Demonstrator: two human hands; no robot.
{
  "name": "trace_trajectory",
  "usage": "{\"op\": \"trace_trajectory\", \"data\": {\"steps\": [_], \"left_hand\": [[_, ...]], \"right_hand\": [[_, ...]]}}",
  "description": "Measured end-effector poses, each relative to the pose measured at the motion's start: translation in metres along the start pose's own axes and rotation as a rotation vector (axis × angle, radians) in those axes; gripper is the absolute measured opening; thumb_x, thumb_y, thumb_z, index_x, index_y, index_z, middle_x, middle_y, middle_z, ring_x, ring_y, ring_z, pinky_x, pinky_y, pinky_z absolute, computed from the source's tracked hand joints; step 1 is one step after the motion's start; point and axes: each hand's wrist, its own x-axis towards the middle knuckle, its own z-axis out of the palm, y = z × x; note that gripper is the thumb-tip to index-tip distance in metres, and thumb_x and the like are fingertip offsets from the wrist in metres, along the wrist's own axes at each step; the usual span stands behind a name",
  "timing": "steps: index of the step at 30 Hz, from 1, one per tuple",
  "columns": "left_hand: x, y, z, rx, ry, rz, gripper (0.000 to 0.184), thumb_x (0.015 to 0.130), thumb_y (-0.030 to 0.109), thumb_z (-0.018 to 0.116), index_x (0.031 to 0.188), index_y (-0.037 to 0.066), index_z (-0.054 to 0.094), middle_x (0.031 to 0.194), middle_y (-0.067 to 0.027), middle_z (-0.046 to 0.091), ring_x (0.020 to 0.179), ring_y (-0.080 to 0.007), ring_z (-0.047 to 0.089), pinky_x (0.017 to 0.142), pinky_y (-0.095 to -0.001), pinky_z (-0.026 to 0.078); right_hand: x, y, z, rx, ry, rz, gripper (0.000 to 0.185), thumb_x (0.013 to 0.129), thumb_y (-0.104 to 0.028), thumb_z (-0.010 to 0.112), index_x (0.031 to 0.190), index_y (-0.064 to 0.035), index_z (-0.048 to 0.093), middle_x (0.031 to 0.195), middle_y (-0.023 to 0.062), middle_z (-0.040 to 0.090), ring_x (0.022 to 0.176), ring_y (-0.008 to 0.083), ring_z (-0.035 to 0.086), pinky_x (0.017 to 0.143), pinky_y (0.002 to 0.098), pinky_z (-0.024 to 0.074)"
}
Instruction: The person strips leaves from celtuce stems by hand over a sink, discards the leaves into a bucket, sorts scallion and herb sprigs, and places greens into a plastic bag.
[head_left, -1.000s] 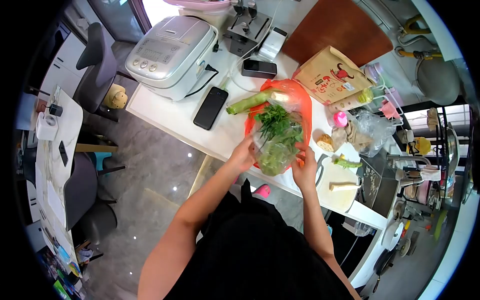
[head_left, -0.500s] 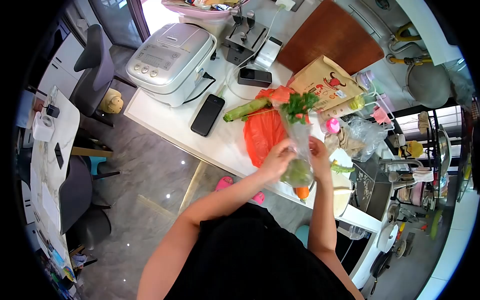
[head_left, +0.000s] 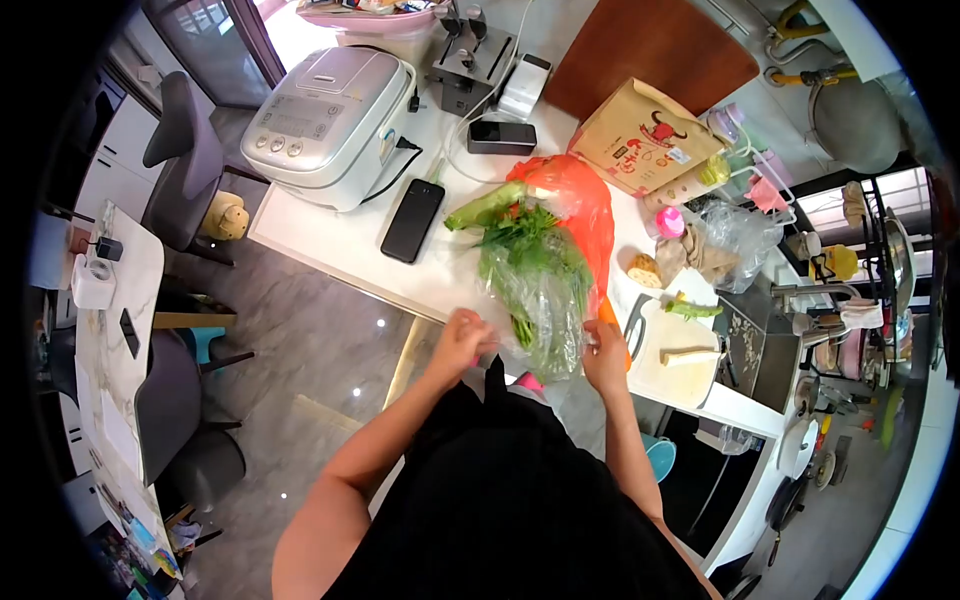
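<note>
A clear plastic bag [head_left: 560, 335] of leafy green herbs [head_left: 530, 235] lies at the counter's front edge, its leaves pointing away from me. My left hand [head_left: 463, 345] is closed at the bag's near left side, fingers pinched on the thin plastic. At its right edge, my right hand [head_left: 604, 355] also pinches the film between thumb and fingers. Under and behind the herbs spreads a red plastic bag [head_left: 592, 205]. A thick green stalk [head_left: 485, 206] sticks out on the left. Part of an orange carrot [head_left: 607, 313] shows beside my right hand.
Left on the counter are a black phone [head_left: 413, 221] and a rice cooker [head_left: 330, 125]. To the right, a cutting board [head_left: 672, 345] bears a pale peeled piece [head_left: 692, 357]. Behind stand a paper bag [head_left: 640, 135] and a pink-capped bottle [head_left: 669, 222]. A sink [head_left: 765, 365] lies beyond the board.
The clear bag has come down and turned, leaves now lying over the red bag. My hands have moved apart and nearer my body, the left one further left.
</note>
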Motion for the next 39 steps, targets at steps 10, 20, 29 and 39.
{"op": "trace_trajectory", "data": {"steps": [10,20,29,39], "left_hand": [[0.0,0.036,0.049,1.535,0.032,1.063,0.048,0.062,0.011,0.07,0.107,0.009,0.053,0.114,-0.0114,0.049,0.108,-0.0307,0.042,0.086,-0.0445,0.036],[-0.001,0.048,0.108,1.645,-0.05,0.94,0.031,0.072,0.032,0.066,0.094,0.01,0.063,0.088,-0.0099,0.058,0.089,-0.027,0.052,0.082,-0.0438,0.034],[-0.125,0.099,0.175,0.246,-0.297,0.927,0.014,0.093,0.013,0.044,0.091,0.001,0.052,0.087,-0.0004,0.05,0.08,-0.0073,0.046,0.074,-0.0209,0.038],[-0.238,0.024,0.098,0.467,0.127,0.66,0.009,0.083,0.002,0.04,0.077,0.003,0.046,0.075,-0.0013,0.045,0.072,-0.012,0.043,0.073,-0.0248,0.037]], "right_hand": [[0.015,-0.078,0.02,-0.338,-0.134,-0.121,0.036,0.071,-0.013,0.066,0.104,-0.0009,0.056,0.087,0.0149,0.06,0.072,0.0326,0.057,0.065,0.0383,0.0476],[-0.022,-0.097,-0.115,0.347,0.226,-0.347,0.012,0.077,0.004,0.059,0.088,0.004,0.062,0.08,0.0061,0.059,0.074,0.0115,0.052,0.067,0.0227,0.0404],[-0.05,-0.091,-0.227,0.892,0.41,-0.583,0.013,0.082,0.003,0.055,0.094,0.0047,0.057,0.089,0.0107,0.061,0.079,0.0154,0.058,0.077,0.0282,0.0459],[-0.117,-0.029,-0.209,0.465,-0.02,-0.216,0.013,0.078,-0.003,0.063,0.089,0.0006,0.068,0.07,0.0007,0.048,0.066,0.0103,0.044,0.06,0.0232,0.0353]]}}
